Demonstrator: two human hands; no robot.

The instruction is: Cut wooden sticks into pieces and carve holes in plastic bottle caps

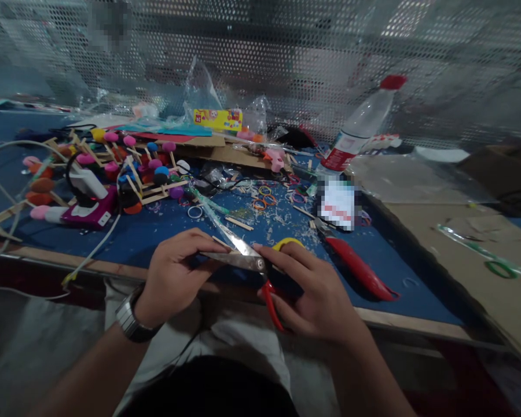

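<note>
Blue tabletop [130, 244] littered with wooden offcuts [238, 223]; right hand [316, 289] clamped on spread scissors [259, 264], left hand [173, 272] pinching a thin stick [221, 242] between the blades [237, 260].

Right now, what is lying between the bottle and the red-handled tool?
In the head view, a lit phone lies between the bottle and the red-handled tool.

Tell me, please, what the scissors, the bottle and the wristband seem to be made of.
Scissors: the blades look like bare, polished metal, given their bright glint; the coloured handles are probably smooth plastic.
Bottle: likely clear, glossy plastic, as it is see-through, though glass can't be ruled out.
Wristband: apparently silvery metal, judging by its shine.
</note>
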